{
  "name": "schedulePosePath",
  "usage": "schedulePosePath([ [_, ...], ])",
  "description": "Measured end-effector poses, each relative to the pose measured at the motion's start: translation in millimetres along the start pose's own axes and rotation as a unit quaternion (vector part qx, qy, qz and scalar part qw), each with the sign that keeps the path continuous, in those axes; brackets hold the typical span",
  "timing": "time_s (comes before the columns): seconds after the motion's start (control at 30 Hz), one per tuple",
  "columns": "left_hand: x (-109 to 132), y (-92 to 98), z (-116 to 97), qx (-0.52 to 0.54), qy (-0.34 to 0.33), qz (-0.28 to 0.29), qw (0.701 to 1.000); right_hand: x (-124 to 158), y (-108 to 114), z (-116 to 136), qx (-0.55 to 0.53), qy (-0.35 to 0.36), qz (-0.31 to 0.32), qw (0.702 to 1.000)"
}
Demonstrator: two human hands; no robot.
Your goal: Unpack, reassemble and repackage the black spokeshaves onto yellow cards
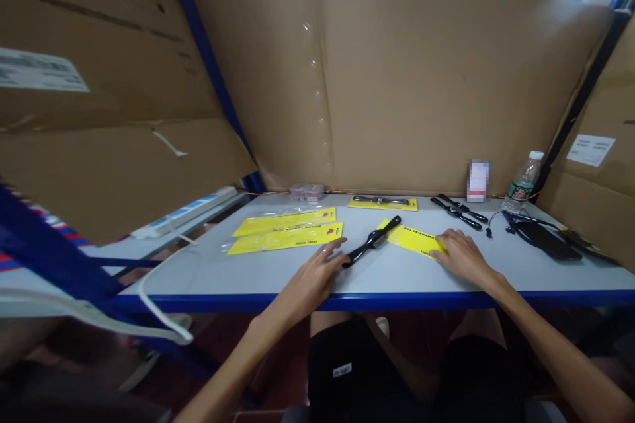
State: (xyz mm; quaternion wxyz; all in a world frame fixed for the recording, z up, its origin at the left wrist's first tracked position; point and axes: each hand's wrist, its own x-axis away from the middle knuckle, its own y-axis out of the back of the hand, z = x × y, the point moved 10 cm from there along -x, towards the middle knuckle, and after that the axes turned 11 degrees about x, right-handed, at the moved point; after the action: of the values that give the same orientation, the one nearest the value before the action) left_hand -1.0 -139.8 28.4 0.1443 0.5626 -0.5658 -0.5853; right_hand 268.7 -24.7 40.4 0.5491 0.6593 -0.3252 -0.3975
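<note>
My left hand point(317, 272) has its fingers closed at the near end of a black spokeshave point(373, 240), which slants away to the right over the table. My right hand point(460, 255) grips the right end of a yellow printed card point(413, 241), thumb and fingers on its edge. The card's left end lies partly behind the spokeshave's far handle. Left of my hands, two yellow cards in clear plastic sleeves, a nearer one point(288, 238) and a farther one point(284, 221), lie side by side. At the back, another spokeshave point(381, 200) rests on a yellow card.
Two black spokeshaves point(459, 211) lie at the back right. Beyond them are a phone-like screen point(477, 181), a bottle point(523, 184) and a dark flat object point(548, 241) with cables. A small clear pack point(306, 192) sits at the back left. Cardboard walls point(446, 86) enclose the table point(238, 277).
</note>
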Motion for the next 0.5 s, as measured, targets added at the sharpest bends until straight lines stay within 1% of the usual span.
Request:
schedulePosePath([
  [0.1,-2.8,5.9,14.2,-0.015,0.013,0.007,1.0,-0.4,-1.3,2.6,-0.011,0.012,0.018,1.0],
  [0.23,-6.2,9.1,21.8,-0.017,0.038,-0.005,0.999,-1.8,-2.6,-1.8,-0.037,0.002,0.036,0.999],
  [0.37,-6.7,3.4,29.3,0.008,0.077,-0.006,0.997,-7.2,-13.3,-25.5,-0.098,-0.052,0.064,0.992],
  [0.43,-8.1,1.7,36.1,0.013,0.095,-0.015,0.995,-9.2,-19.9,-40.7,-0.151,-0.083,0.081,0.982],
  [0.5,-11.5,0.5,42.3,0.013,0.101,-0.024,0.995,-7.7,-25.2,-53.7,-0.221,-0.106,0.1,0.964],
])
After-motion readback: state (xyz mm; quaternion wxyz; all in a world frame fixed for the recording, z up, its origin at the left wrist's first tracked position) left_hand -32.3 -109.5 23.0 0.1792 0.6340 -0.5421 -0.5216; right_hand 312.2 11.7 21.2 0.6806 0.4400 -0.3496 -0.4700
